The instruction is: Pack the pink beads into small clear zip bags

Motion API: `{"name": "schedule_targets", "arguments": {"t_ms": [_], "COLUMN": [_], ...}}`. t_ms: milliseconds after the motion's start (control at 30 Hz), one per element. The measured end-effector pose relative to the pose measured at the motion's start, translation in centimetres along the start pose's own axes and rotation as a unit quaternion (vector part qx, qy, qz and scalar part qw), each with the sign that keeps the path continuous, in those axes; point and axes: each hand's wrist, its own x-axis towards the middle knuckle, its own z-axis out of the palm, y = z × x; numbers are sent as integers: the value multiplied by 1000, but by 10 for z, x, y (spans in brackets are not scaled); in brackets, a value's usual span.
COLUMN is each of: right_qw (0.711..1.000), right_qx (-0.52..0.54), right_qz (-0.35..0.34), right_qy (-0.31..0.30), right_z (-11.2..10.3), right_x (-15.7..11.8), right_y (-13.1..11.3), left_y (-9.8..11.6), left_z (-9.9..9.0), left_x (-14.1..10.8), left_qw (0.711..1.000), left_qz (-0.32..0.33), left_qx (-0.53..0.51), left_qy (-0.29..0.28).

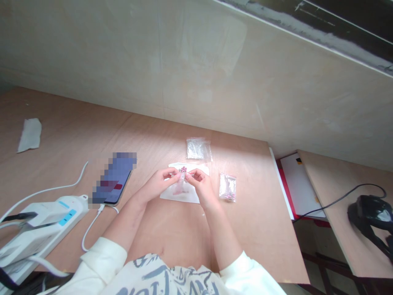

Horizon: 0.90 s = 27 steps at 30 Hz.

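Hands, left hand (158,184) and right hand (202,186), pinching a small clear plastic bag (181,185) of pink beads (183,169) over white paper (168,196); a slipped pinch risks beads scattering toward 6 o'clock across the pale plywood worktop (245,237).

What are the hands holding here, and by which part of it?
The left hand and right hand together hold a small clear plastic bag, pinched between their fingertips near its top edge.

Phone screen (114,178) pixelated, pink items (183,169) too small to tell, power strip (46,221) cut off by left edge
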Motion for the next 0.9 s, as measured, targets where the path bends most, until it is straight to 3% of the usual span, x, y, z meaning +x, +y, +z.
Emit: {"name": "schedule_targets", "arguments": {"t_ms": [133, 267, 433, 700, 900], "right_qw": [997, 998, 994, 979, 990], "right_qx": [26, 54, 89, 75, 32], "right_qz": [14, 34, 67, 109, 82], "right_qy": [-69, -29, -11, -154, -114], "right_z": [1, 0, 0, -2, -2], "right_x": [-1, 2, 3, -21, -24], "right_y": [1, 4, 11, 17, 20], "left_y": [-3, -6, -7, -9, -15], "left_z": [0, 2, 3, 3, 0], "left_x": [2, 1, 0, 0, 0], "left_qw": [999, 997, 998, 989, 990], "left_qz": [-1, -32, -22, -39, -31], "left_qx": [-34, -69, -64, -110, -86], "left_qy": [-10, -11, 19, 92, 111]}}
